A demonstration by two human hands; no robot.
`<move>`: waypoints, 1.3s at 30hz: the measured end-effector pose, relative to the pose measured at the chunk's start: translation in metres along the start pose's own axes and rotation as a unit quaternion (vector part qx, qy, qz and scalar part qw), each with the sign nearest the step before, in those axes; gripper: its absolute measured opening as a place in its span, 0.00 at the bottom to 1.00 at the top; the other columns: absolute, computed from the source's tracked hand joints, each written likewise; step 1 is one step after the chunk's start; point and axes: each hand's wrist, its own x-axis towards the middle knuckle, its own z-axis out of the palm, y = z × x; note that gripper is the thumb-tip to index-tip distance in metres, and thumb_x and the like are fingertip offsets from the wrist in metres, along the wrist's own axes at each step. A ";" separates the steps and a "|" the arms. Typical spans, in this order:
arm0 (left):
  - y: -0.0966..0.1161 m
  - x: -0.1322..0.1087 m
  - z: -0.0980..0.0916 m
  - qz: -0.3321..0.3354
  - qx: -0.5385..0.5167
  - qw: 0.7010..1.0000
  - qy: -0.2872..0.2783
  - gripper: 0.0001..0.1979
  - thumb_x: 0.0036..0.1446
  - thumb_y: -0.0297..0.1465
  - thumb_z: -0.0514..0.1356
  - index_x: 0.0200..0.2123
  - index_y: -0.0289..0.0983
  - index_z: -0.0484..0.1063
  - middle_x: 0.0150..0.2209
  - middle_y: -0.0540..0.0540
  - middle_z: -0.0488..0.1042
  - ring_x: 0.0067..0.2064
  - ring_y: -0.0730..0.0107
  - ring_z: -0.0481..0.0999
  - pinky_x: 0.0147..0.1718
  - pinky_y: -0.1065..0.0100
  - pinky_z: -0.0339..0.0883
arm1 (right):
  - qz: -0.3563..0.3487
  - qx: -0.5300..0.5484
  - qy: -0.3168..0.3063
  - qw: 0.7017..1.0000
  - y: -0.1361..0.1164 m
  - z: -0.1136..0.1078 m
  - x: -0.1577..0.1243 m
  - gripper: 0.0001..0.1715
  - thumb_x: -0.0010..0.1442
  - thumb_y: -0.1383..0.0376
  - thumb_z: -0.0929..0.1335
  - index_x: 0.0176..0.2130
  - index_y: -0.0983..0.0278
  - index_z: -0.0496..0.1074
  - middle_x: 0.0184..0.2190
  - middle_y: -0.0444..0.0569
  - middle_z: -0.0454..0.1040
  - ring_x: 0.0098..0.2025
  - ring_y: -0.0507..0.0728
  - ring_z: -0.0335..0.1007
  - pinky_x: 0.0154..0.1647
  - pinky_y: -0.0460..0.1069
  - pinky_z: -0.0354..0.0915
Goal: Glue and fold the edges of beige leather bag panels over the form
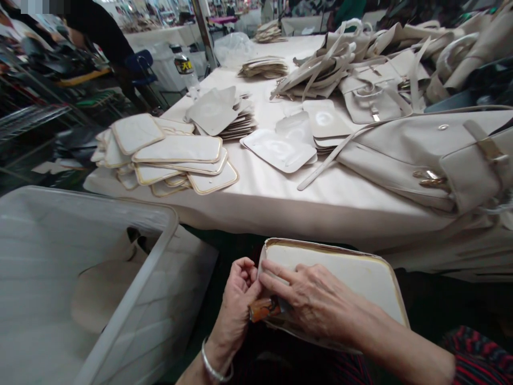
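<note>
Best press evenly, bit by bit, along the edge of the bag piece (356, 270), low in front of the surface (264, 206), left hand (235, 305) part-curled at the piece's left end, right hand (316, 297) laid across with fingers extended, any grip, even on the orange handle (262, 309), unclear.

Stretches past a pale cloth-covered tabletop (272, 200) toward a blue chair (138, 60) and a dark slanting post (203, 32) at far left, above dark green floor (218, 289).
</note>
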 end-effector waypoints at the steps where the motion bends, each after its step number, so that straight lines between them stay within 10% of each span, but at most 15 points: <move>1: 0.000 0.000 -0.001 0.001 0.005 1.000 -0.002 0.16 0.57 0.34 0.64 0.45 0.43 0.61 0.34 0.54 0.63 0.33 0.79 0.66 0.33 0.75 0.64 | -0.002 0.001 -0.002 1.000 0.000 0.000 0.001 0.23 0.63 0.62 0.65 0.57 0.58 0.61 0.55 0.49 0.69 0.28 0.51 0.63 0.24 0.48 0.51; 8: 0.009 0.012 -0.020 -0.004 0.095 0.989 -0.112 0.20 0.58 0.35 0.62 0.53 0.43 0.64 0.37 0.50 0.64 0.39 0.74 0.67 0.40 0.71 0.64 | 0.014 -0.006 -0.004 1.000 0.000 -0.001 0.001 0.28 0.65 0.52 0.63 0.60 0.61 0.60 0.55 0.54 0.69 0.31 0.53 0.68 0.26 0.48 0.56; 15: 0.023 0.011 -0.015 0.005 0.222 0.971 -0.093 0.20 0.61 0.40 0.59 0.55 0.43 0.63 0.35 0.51 0.64 0.36 0.74 0.66 0.37 0.71 0.64 | -0.003 -0.021 -0.022 1.000 -0.003 -0.004 0.012 0.28 0.63 0.60 0.66 0.60 0.63 0.61 0.59 0.56 0.66 0.29 0.54 0.70 0.24 0.49 0.59; 21: 0.021 0.022 -0.027 0.013 0.258 0.959 -0.116 0.23 0.56 0.40 0.62 0.53 0.41 0.65 0.32 0.52 0.63 0.35 0.74 0.65 0.37 0.71 0.63 | 0.055 0.115 0.112 0.985 0.011 -0.012 -0.036 0.14 0.60 0.66 0.65 0.47 0.64 0.70 0.45 0.53 0.74 0.37 0.55 0.71 0.35 0.48 0.65; 23: 0.025 0.028 -0.032 0.020 0.312 0.942 -0.124 0.23 0.57 0.41 0.62 0.53 0.41 0.65 0.37 0.50 0.66 0.38 0.71 0.67 0.40 0.68 0.65 | 0.183 0.140 0.256 0.939 0.019 -0.009 -0.075 0.11 0.61 0.67 0.64 0.44 0.64 0.71 0.38 0.51 0.73 0.38 0.55 0.70 0.38 0.48 0.65; 27: 0.045 0.039 -0.027 0.156 0.521 0.829 -0.129 0.18 0.54 0.41 0.62 0.47 0.43 0.71 0.46 0.45 0.67 0.46 0.62 0.68 0.47 0.60 0.63 | 0.494 0.214 0.427 0.727 0.025 0.018 -0.147 0.18 0.60 0.55 0.68 0.44 0.65 0.73 0.30 0.47 0.69 0.30 0.54 0.66 0.32 0.48 0.64; 32: 0.059 0.043 0.043 0.326 0.590 0.703 -0.228 0.10 0.60 0.36 0.57 0.44 0.46 0.73 0.48 0.47 0.70 0.51 0.59 0.68 0.52 0.56 0.59 | 0.485 0.510 0.474 0.528 0.013 0.062 -0.159 0.26 0.56 0.50 0.70 0.45 0.66 0.71 0.31 0.49 0.73 0.30 0.56 0.69 0.29 0.49 0.65; 36: 0.042 0.043 0.123 0.323 0.583 0.663 -0.342 0.13 0.64 0.34 0.52 0.51 0.43 0.69 0.51 0.44 0.71 0.52 0.59 0.69 0.51 0.56 0.59 | 0.448 0.558 0.518 0.469 0.009 0.069 -0.142 0.24 0.55 0.51 0.72 0.43 0.64 0.69 0.30 0.46 0.73 0.29 0.54 0.69 0.30 0.48 0.66; 39: 0.023 0.049 0.166 0.331 0.582 0.636 -0.384 0.14 0.64 0.36 0.52 0.49 0.38 0.69 0.48 0.39 0.72 0.50 0.55 0.69 0.48 0.53 0.61 | 0.428 0.561 0.518 0.482 0.010 0.069 -0.140 0.28 0.48 0.56 0.76 0.45 0.64 0.68 0.35 0.48 0.75 0.33 0.56 0.71 0.34 0.49 0.68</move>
